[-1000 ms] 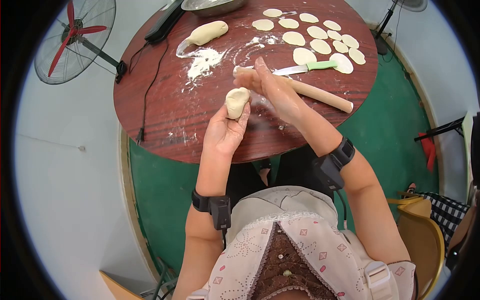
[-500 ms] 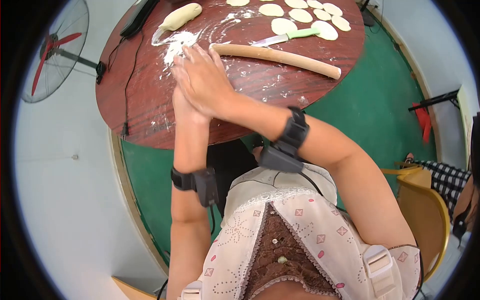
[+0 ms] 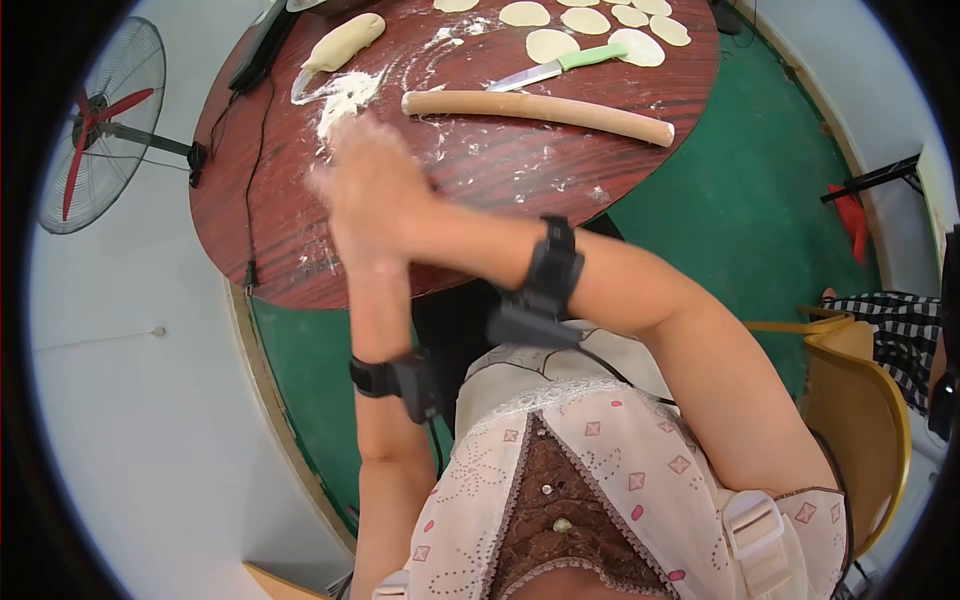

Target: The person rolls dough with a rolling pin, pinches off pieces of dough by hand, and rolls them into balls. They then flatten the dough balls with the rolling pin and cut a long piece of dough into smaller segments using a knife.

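My right hand lies over my left hand, palms together above the near left part of the round table. Both are smeared by motion, and the fingers cannot be made out; whether something is between the palms is hidden. Just beyond them is a patch of white flour. A long dough lump rests behind the flour. To the right lies a wooden rolling pin, with a green-handled knife behind it. Flat dough rounds are spread at the back right.
A black cable runs down the table's left side. Left of the table stands a fan with red blades. A yellow chair is at the right, beside a person's checkered clothing.
My hands have shifted slightly left, still pressed together, and look more blurred. The view has moved a little, so the things on the table appear slightly further left and higher.
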A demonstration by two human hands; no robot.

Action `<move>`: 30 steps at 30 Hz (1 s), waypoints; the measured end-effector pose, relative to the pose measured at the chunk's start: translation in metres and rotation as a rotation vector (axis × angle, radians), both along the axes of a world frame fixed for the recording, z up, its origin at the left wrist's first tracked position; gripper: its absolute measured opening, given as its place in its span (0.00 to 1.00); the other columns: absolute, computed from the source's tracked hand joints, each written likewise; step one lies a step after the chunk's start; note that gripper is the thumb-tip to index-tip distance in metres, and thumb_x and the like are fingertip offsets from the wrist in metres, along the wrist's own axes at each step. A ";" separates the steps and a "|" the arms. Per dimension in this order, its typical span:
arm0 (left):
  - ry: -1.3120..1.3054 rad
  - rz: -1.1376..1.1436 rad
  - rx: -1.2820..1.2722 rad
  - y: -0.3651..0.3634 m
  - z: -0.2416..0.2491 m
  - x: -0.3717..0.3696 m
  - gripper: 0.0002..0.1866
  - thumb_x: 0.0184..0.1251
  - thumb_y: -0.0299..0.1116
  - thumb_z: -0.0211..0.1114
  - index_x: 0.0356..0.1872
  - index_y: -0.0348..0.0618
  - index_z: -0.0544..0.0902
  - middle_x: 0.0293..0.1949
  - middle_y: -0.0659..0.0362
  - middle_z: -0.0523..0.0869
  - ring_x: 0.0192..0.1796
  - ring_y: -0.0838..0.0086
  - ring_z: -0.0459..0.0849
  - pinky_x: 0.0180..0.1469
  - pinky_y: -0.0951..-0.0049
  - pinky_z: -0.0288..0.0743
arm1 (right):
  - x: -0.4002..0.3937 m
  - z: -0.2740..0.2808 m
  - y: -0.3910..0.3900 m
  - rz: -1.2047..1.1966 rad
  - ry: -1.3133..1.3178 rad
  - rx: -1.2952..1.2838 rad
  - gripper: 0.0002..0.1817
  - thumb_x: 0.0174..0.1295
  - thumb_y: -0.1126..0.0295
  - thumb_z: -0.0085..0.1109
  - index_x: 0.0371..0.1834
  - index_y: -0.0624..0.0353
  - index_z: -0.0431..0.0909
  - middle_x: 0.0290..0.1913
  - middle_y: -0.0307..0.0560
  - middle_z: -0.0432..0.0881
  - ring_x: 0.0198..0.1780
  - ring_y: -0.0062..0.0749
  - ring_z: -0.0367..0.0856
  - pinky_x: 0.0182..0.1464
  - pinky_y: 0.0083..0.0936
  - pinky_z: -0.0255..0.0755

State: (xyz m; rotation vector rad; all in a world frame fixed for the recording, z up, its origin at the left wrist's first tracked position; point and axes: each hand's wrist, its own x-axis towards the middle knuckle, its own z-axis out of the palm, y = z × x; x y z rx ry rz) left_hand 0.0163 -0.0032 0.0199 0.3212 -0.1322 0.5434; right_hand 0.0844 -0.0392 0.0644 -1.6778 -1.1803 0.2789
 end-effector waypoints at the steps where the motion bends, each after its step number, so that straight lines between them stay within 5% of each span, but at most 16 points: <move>1: 0.021 -0.002 -0.051 -0.001 -0.005 -0.002 0.25 0.76 0.41 0.39 0.69 0.39 0.59 0.70 0.51 0.63 0.71 0.59 0.61 0.71 0.49 0.53 | 0.015 -0.016 0.018 -0.168 -0.178 0.148 0.32 0.60 0.53 0.51 0.55 0.74 0.68 0.55 0.69 0.71 0.58 0.58 0.67 0.61 0.47 0.60; 3: 0.030 -0.031 -0.130 0.000 -0.006 -0.003 0.26 0.76 0.42 0.38 0.69 0.39 0.59 0.69 0.50 0.64 0.71 0.58 0.61 0.72 0.48 0.52 | 0.042 -0.002 0.015 -0.107 -0.006 0.043 0.36 0.64 0.49 0.45 0.63 0.72 0.65 0.64 0.68 0.64 0.67 0.58 0.60 0.69 0.47 0.49; 6: 0.010 -0.024 -0.115 -0.006 0.011 -0.006 0.27 0.76 0.43 0.37 0.69 0.38 0.58 0.70 0.49 0.62 0.72 0.58 0.59 0.73 0.49 0.48 | 0.029 -0.019 0.010 -0.073 -0.258 0.201 0.32 0.62 0.55 0.47 0.60 0.74 0.66 0.61 0.71 0.65 0.64 0.63 0.61 0.66 0.48 0.55; 8: 0.114 0.117 0.170 -0.005 0.013 0.001 0.27 0.77 0.45 0.37 0.70 0.42 0.57 0.72 0.52 0.58 0.72 0.61 0.59 0.71 0.53 0.54 | -0.003 -0.009 -0.017 0.039 -0.348 0.070 0.34 0.62 0.54 0.47 0.63 0.73 0.63 0.66 0.71 0.60 0.68 0.66 0.56 0.69 0.49 0.50; 10: 0.208 0.207 0.284 -0.006 0.017 0.003 0.27 0.77 0.45 0.37 0.71 0.44 0.56 0.73 0.52 0.56 0.72 0.62 0.59 0.71 0.54 0.55 | -0.036 -0.004 -0.040 -0.189 -0.563 0.103 0.33 0.63 0.54 0.46 0.64 0.69 0.63 0.68 0.70 0.58 0.69 0.67 0.54 0.69 0.52 0.49; 13: 0.326 0.240 0.203 -0.023 0.028 0.011 0.27 0.77 0.44 0.37 0.71 0.42 0.55 0.73 0.51 0.56 0.73 0.59 0.56 0.72 0.53 0.50 | -0.044 -0.008 -0.028 -0.293 -0.440 0.075 0.31 0.67 0.54 0.41 0.68 0.62 0.61 0.71 0.69 0.54 0.72 0.66 0.49 0.69 0.59 0.45; 15: 0.404 0.256 0.150 -0.033 0.034 0.016 0.27 0.76 0.43 0.37 0.71 0.40 0.55 0.73 0.50 0.55 0.73 0.58 0.55 0.73 0.52 0.47 | -0.005 -0.012 -0.002 0.001 -0.086 0.183 0.31 0.68 0.53 0.39 0.70 0.59 0.60 0.71 0.69 0.53 0.73 0.64 0.47 0.69 0.60 0.43; 16: 0.448 0.264 0.119 -0.037 0.035 0.016 0.28 0.76 0.42 0.37 0.71 0.39 0.55 0.73 0.50 0.55 0.74 0.57 0.54 0.74 0.51 0.46 | 0.019 -0.012 0.011 0.037 -0.253 0.100 0.35 0.68 0.48 0.40 0.70 0.62 0.59 0.71 0.69 0.54 0.74 0.60 0.47 0.71 0.56 0.44; 19: 0.470 0.241 0.097 -0.035 0.038 0.014 0.27 0.76 0.41 0.38 0.72 0.41 0.54 0.74 0.49 0.54 0.74 0.56 0.53 0.74 0.52 0.44 | 0.040 -0.004 0.022 -0.156 -0.127 0.083 0.39 0.63 0.46 0.47 0.68 0.67 0.59 0.70 0.69 0.54 0.72 0.59 0.50 0.71 0.53 0.42; 20: 0.176 0.047 -0.074 -0.021 0.031 0.005 0.27 0.77 0.41 0.39 0.72 0.42 0.55 0.73 0.50 0.55 0.73 0.56 0.55 0.74 0.50 0.47 | 0.032 -0.007 0.015 -0.102 -0.167 0.112 0.40 0.62 0.46 0.48 0.69 0.66 0.58 0.70 0.69 0.54 0.73 0.61 0.48 0.71 0.55 0.41; 22: -0.104 -0.121 0.036 -0.012 0.037 0.000 0.27 0.77 0.41 0.39 0.71 0.42 0.55 0.72 0.50 0.57 0.73 0.56 0.57 0.73 0.50 0.48 | 0.002 -0.011 -0.002 -0.028 -0.185 0.029 0.37 0.63 0.48 0.45 0.68 0.66 0.60 0.70 0.69 0.55 0.73 0.66 0.47 0.70 0.59 0.42; 26: -0.063 -0.050 0.117 0.003 0.018 -0.004 0.26 0.77 0.41 0.39 0.71 0.43 0.56 0.72 0.51 0.57 0.73 0.56 0.57 0.73 0.51 0.49 | -0.040 0.008 -0.043 -0.202 -0.538 -0.004 0.35 0.63 0.49 0.45 0.66 0.65 0.63 0.69 0.67 0.58 0.71 0.71 0.50 0.69 0.62 0.44; 29: 0.065 0.006 0.044 -0.003 0.007 0.002 0.26 0.77 0.41 0.39 0.72 0.44 0.56 0.72 0.52 0.57 0.72 0.56 0.57 0.73 0.51 0.49 | -0.013 -0.006 -0.009 -0.066 -0.177 0.061 0.34 0.63 0.49 0.46 0.66 0.65 0.63 0.69 0.69 0.57 0.71 0.69 0.51 0.69 0.61 0.43; 30: 0.112 0.021 0.004 -0.007 0.009 0.005 0.26 0.77 0.41 0.39 0.72 0.44 0.56 0.73 0.52 0.57 0.72 0.56 0.57 0.73 0.51 0.49 | 0.004 -0.020 0.014 -0.078 -0.055 0.291 0.35 0.63 0.49 0.46 0.66 0.64 0.62 0.67 0.72 0.58 0.71 0.67 0.49 0.70 0.58 0.41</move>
